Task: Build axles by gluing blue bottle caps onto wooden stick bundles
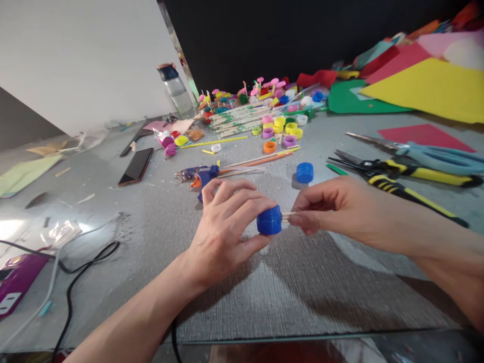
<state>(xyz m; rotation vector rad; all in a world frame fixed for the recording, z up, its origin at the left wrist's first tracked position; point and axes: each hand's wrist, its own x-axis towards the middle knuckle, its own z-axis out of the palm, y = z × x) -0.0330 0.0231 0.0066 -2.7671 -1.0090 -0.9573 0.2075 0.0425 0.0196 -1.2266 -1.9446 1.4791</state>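
My left hand [229, 227] grips blue bottle caps [269, 220], which look joined face to face, between thumb and fingers. Thin pale wooden sticks [286, 217] stick out from the right side of the caps. Their other ends are pinched between the thumb and fingertips of my right hand [321, 209], partly hidden there. Just beyond my right hand another blue bottle cap [304, 172] rests on the table. Behind my left fingers lies a blue glue gun [207, 177], its lower part covered by the hand.
Pliers [401, 174] and blue-handled scissors [434, 154] lie at the right. Farther back are coloured cap rings [290, 128], wrapped sticks [238, 119] and coloured sheets [434, 91]. A phone [136, 166], a bottle [176, 91], a purple power strip [20, 280] and black cable [71, 287] are at left.
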